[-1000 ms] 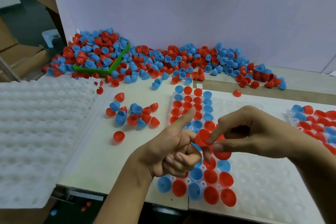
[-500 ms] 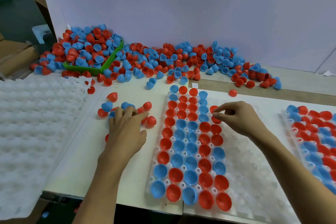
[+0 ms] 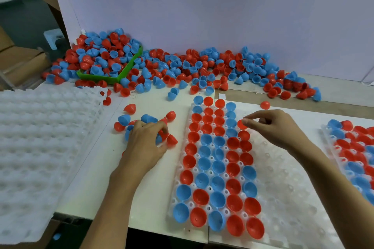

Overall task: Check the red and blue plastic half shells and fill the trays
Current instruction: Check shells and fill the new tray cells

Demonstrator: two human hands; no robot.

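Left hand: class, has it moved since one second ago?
Yes. The left hand went left, off the middle tray, onto the loose shells beside it.
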